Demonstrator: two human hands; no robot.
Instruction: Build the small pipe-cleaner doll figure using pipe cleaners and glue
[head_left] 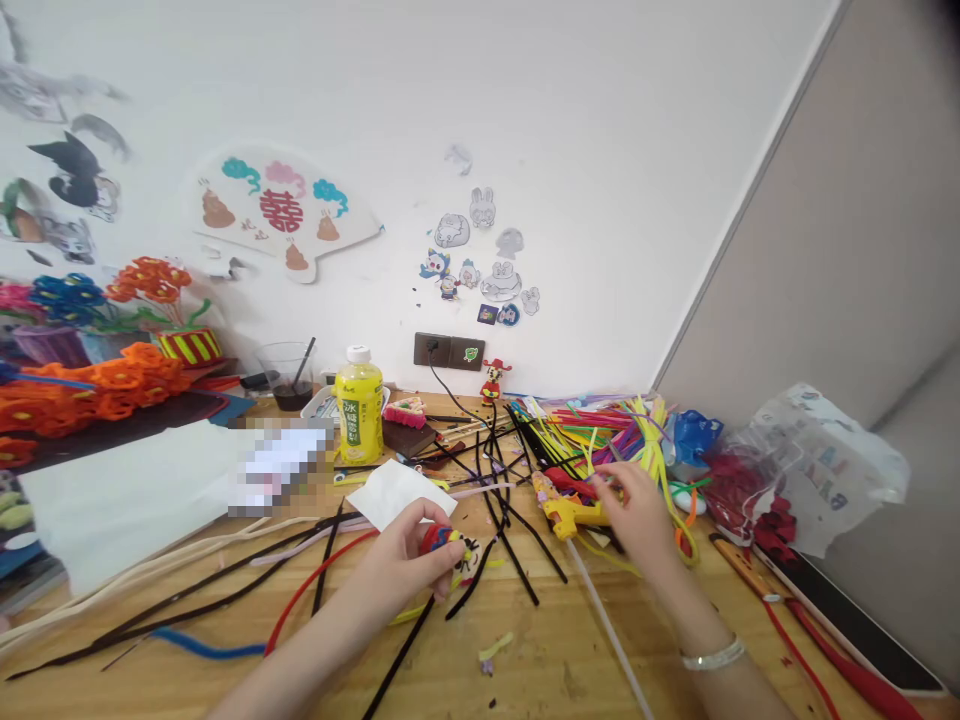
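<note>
Head view, left hand (420,558) pinching a small multicoloured figure (470,562) left of the yellow glue gun (568,514), right hand (634,508) bending over the gun's right end, right grip impossible to tell.

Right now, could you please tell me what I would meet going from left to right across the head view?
Striped pot, cup, yellow bottle, left hand, standing red figurine, right hand, lettered plastic bag.

On the table (540,640), a bottle (360,412) is standing left of the stem pile (589,422), the glue gun (568,514) lying before it.
</note>
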